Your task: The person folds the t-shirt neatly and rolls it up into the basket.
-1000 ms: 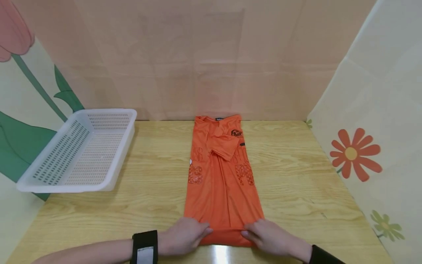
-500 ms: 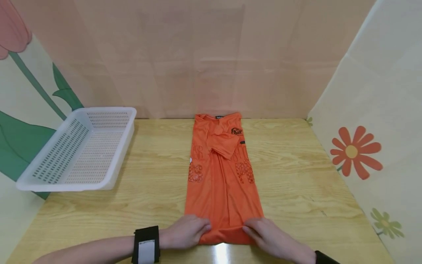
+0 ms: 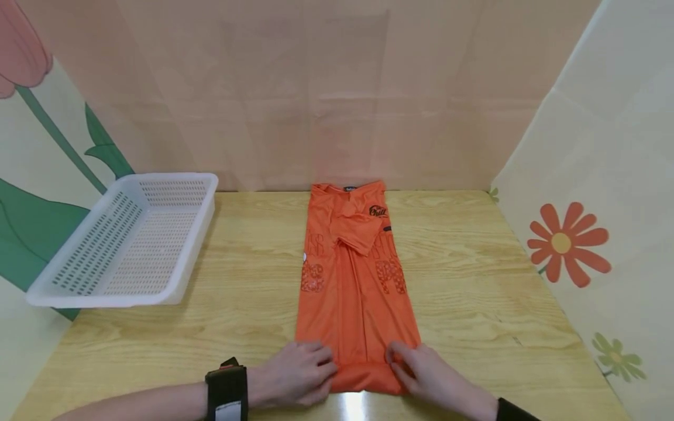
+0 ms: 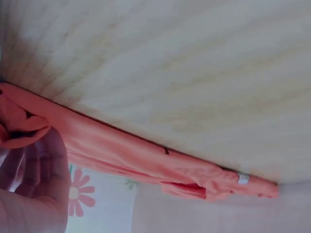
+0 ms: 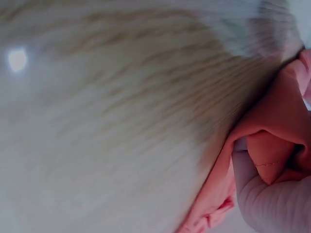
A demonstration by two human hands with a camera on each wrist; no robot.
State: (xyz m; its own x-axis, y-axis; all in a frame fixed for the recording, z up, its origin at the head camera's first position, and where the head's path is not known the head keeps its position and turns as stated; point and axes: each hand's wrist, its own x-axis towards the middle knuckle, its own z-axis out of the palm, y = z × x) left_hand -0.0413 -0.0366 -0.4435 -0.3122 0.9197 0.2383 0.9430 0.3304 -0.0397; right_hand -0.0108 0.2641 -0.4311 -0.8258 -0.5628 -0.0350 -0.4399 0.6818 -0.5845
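Note:
An orange T-shirt [image 3: 350, 310] lies in a long narrow strip down the middle of the table, its collar at the far edge and a short sleeve folded across the upper part. Its near end is turned up into a rolled band. At the left end of that band my left hand [image 3: 299, 374] holds the cloth with bent fingers, also seen in the left wrist view. My right hand [image 3: 429, 377] pinches the right end between thumb and forefinger. In the right wrist view, one fingertip is tucked under the rolled cloth [image 5: 272, 150].
A white perforated plastic basket [image 3: 179, 280] stands at the left of the wooden table [image 3: 474, 280]. A pinkish cloth backdrop [image 3: 347, 93] rises behind the table's far edge, and a flower-printed sheet [image 3: 595, 175] hangs along the right side.
The shirt's turned-up band stays at the near end, slightly reshaped. The left hand's fingers have shifted and spread a little; the right thumb and forefinger have parted slightly.

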